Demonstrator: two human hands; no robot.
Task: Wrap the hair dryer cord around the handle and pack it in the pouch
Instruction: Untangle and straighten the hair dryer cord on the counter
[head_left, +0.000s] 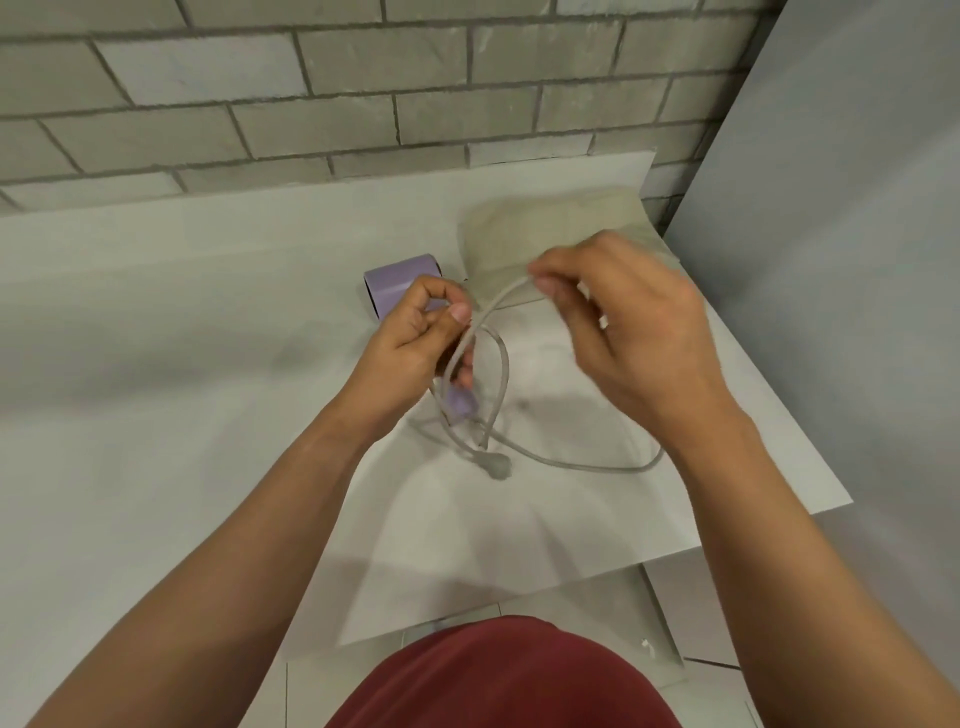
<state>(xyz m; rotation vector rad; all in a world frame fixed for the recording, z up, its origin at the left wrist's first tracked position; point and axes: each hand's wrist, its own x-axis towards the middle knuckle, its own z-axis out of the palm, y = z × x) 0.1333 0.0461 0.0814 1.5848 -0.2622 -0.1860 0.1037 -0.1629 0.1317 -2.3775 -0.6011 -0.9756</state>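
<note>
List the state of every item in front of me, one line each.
hair dryer: off the counter, held by its handle.
cord: mostly loose, looping down to the sheet, wrap unfinished.
plug: unplugged, lying on the white sheet.
pouch: lying flat on the counter, dryer not in it.
left hand: grips the dryer's handle.
right hand: pinches the cord, raised.
</note>
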